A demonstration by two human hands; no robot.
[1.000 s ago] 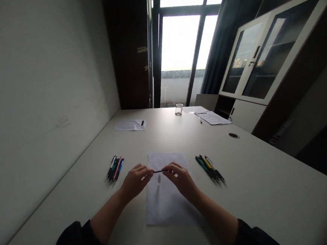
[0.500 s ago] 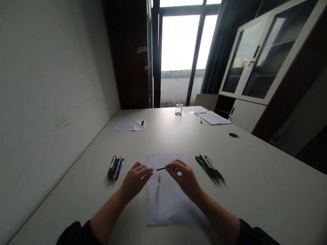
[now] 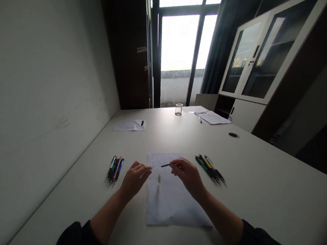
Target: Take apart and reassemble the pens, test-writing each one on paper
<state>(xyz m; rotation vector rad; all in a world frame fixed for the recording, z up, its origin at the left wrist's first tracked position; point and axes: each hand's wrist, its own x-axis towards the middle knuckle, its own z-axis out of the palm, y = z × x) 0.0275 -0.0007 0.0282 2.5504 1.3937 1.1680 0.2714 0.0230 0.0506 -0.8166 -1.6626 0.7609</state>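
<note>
My right hand point(image 3: 186, 175) pinches a thin dark stick point(image 3: 165, 165), which points left over the lined paper point(image 3: 174, 206). The stick is too small for me to tell its exact kind. My left hand point(image 3: 136, 177) hovers by the paper's left edge, thumb and fingers pinched together. Something pale shows at its fingertips, too small to name. Between the hands, a small pale upright piece point(image 3: 159, 178) appears above the sheet, with a dark streak below it.
Several pens point(image 3: 115, 169) lie bunched on the left of the white table point(image 3: 89, 207), and more pens point(image 3: 210, 169) on the right. Farther back are a glass point(image 3: 178, 109), a folded sheet point(image 3: 130, 125), papers point(image 3: 213, 118) and a round cable hole point(image 3: 233, 135).
My right hand has drawn back slightly up and to the right with the dark stick, widening the gap to my left hand. My left hand has shifted slightly left.
</note>
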